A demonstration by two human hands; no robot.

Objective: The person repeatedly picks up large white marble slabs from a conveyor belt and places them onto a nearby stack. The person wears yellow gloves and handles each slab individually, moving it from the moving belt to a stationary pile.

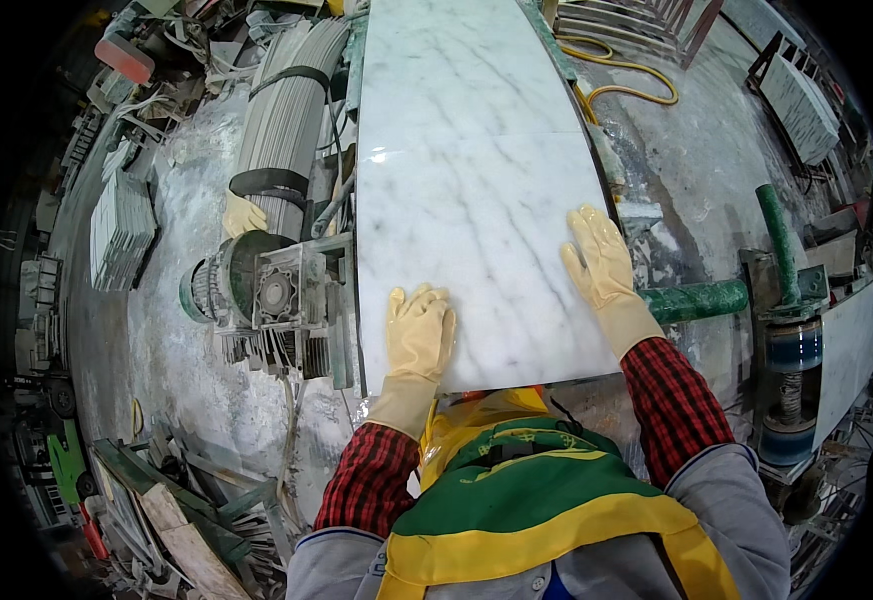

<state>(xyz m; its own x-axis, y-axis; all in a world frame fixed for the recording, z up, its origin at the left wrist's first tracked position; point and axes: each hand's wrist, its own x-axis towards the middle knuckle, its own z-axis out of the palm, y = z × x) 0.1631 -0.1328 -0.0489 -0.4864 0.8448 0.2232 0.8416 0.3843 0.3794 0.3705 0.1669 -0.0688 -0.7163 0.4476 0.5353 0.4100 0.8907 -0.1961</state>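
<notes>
Since the marble slab is pretty wide, the left hand and right hand rest near opposite edges, gripping nothing, probably steadying it.

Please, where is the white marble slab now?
In the head view, the white marble slab lies at upper centre, under the left hand and right hand, just right of the motor.

No txt, nos. or signs legible here.
</notes>
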